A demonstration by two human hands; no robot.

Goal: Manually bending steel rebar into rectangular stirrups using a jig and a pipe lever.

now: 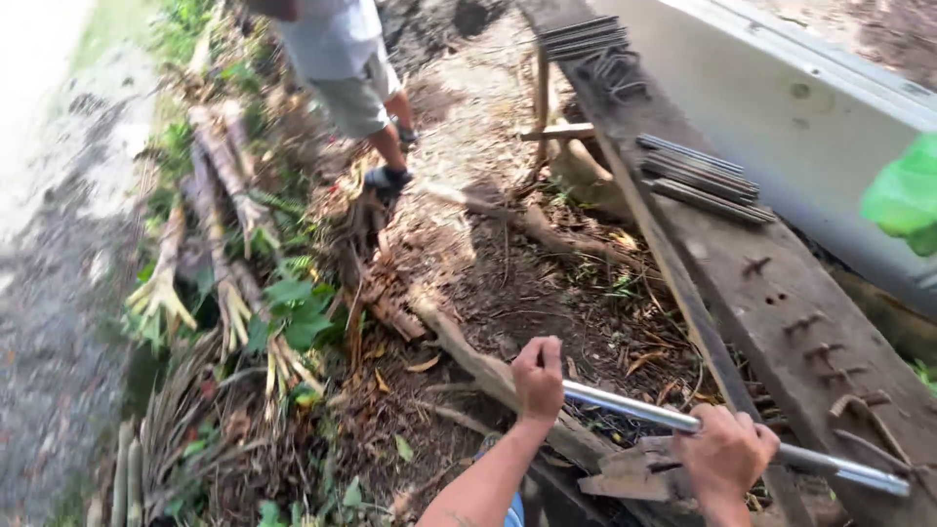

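Both my hands grip a long shiny metal pipe that lies almost level at the bottom of the view. My left hand is closed on its left end. My right hand is closed farther right, and the pipe runs on past it to about the wooden bench's edge. The pipe hangs over a rough wooden workbench plank with bent nails and hooks standing in it. Under my right hand lies a scrap of wood.
Bundles of thin steel rods and bent stirrups lie on the bench. Another person's legs stand at the top. Dry leaves, palm stalks, a log, a white wall and a green bag surround me.
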